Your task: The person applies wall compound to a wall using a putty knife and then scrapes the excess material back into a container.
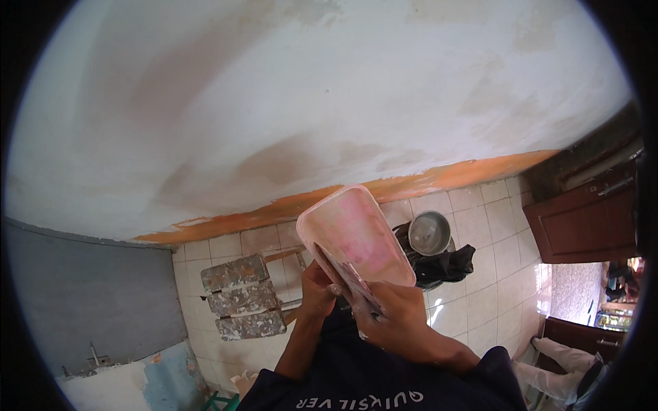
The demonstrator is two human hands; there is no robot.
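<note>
A shallow, pink, rounded rectangular tub (353, 229) is held up in front of my chest, its inside smeared with whitish residue. My left hand (318, 291) is closed on the tub's near left edge. In my right hand (396, 312) is a flat putty knife (351, 275), its blade lying along the tub's near left rim. The fingers wrap around the knife's near end, so its handle is mostly hidden. White smears mark the fingers of both hands.
Ahead stands a patchy white wall (329, 116) with an orange strip along its base. A paint-spattered step stool (245, 296) is at left. To the right are a round metal pot (430, 234), a black plastic bag (449, 265), a brown door (582, 214) and another person's legs (558, 373).
</note>
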